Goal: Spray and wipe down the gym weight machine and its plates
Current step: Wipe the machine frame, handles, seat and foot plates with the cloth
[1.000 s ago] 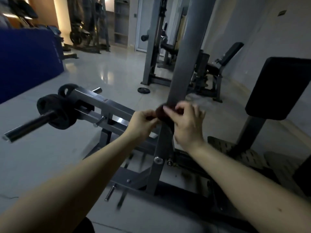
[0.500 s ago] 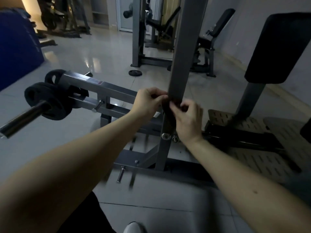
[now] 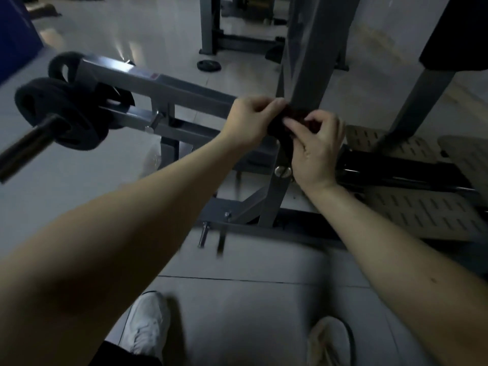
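While both hands meet at the grey upright post (image 3: 311,62) of the weight machine (image 3: 264,231), a dark cloth (image 3: 297,114) sits bunched between them, against the post's front face just above a round bolt (image 3: 282,171). The left hand (image 3: 250,120) grips the cloth's left end, its fingers curled tight around the fabric. The right hand (image 3: 317,146) pinches the other end between thumb and forefinger, the remaining fingers folded in loosely.

Left of the hands, a grey horizontal arm (image 3: 163,85) of the machine runs out to the black weight plates (image 3: 60,114), which are stacked on a dark bar (image 3: 23,149) that points toward the left edge of the view. A small loose plate (image 3: 208,66) lies flat on the pale tiled floor (image 3: 250,299), farther back. To the right lies a perforated footplate (image 3: 422,212), with a black pad (image 3: 462,30) on a slanted support above it. Two light shoes (image 3: 148,323) stand on the floor at the bottom, blurred.
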`<state>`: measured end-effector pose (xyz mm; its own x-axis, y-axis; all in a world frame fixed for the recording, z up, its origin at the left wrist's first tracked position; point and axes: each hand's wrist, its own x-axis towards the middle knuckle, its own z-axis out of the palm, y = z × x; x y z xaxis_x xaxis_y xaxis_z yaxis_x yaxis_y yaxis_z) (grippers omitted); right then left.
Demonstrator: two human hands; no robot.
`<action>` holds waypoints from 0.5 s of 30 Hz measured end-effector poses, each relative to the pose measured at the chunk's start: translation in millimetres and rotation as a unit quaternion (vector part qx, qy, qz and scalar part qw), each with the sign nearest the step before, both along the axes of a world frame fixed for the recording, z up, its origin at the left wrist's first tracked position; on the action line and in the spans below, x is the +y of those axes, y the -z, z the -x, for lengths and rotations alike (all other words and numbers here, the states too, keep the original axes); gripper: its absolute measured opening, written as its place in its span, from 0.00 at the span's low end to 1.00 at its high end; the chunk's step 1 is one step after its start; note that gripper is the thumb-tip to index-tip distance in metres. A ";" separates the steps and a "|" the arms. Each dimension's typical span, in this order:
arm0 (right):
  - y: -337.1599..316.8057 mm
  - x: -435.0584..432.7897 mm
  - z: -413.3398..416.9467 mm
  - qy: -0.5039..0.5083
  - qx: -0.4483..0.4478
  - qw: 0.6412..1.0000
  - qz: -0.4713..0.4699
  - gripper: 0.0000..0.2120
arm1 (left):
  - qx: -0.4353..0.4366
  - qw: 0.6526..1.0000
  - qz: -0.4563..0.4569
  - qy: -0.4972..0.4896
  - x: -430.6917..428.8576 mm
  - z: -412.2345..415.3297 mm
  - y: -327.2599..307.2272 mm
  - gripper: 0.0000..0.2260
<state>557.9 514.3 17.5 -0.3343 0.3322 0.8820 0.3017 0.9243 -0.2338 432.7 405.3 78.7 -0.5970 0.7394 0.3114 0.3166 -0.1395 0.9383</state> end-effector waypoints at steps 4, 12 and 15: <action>79.5 -19.1 -5.4 0.004 -0.049 0.994 0.097 0.08 | 0.021 1.000 0.017 0.009 1.5 -0.1 37.1 0.11; 162.5 -53.7 0.3 0.052 -0.045 0.947 0.315 0.14 | -0.032 0.998 0.045 0.008 -6.0 -9.2 108.1 0.06; 207.2 -70.5 3.3 0.121 -0.034 0.875 0.467 0.06 | -0.031 0.992 0.117 0.028 -11.6 -9.7 139.7 0.04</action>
<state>554.6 443.8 -189.7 -0.1957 0.9661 0.1682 0.5044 0.2463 -0.8276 442.5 393.7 -61.0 -0.5650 0.8200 0.0918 0.2549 0.0676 0.9646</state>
